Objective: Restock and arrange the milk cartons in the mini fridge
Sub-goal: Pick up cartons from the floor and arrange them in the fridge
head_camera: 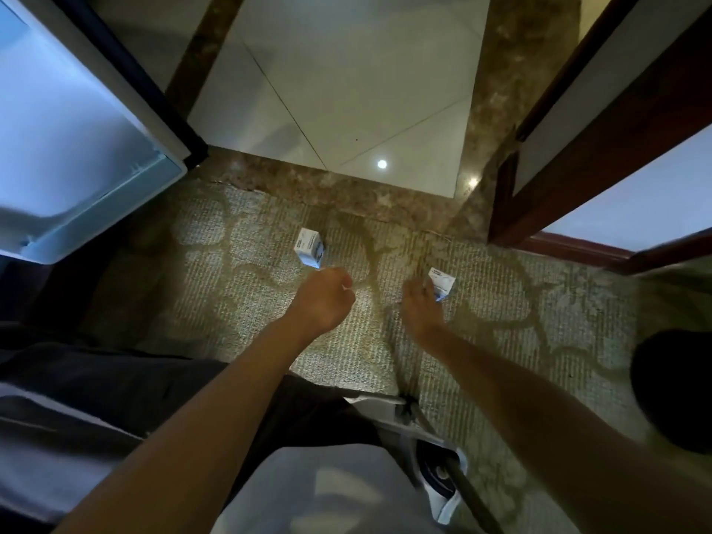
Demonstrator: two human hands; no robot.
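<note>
Patterned carpet (239,333) fills the near floor and meets a brown marble threshold (293,183), with pale tiles (346,90) beyond it. At the left the mini fridge door (77,121) stands open, its white inner side and low door shelf (100,213) facing the person. The cabinet's shelves are out of view. A dark wooden door frame (616,148) runs down the right side.

Two small milk cartons sit on the carpet, well apart from the fridge. The left carton (308,248) stands just beyond the knuckles of the left hand (323,298). That hand's fingers are curled into a loose fist with nothing visible inside it. The right carton (443,283) is partly covered by the right hand (422,302), whose fingers reach onto its near side. Whether they have closed round it cannot be told from this angle. The two hands are apart, one to each carton.

This looks like the pick-up step, with both cartons on the floor and none yet in the fridge. Next, each hand probably needs a firm hold across the carton's sides. The left hand would have to uncurl first. Then comes a lift and a swing leftward to the door shelf or the cabinet. The cartons are light and boxy, so they should set down upright easily, side by side.
</note>
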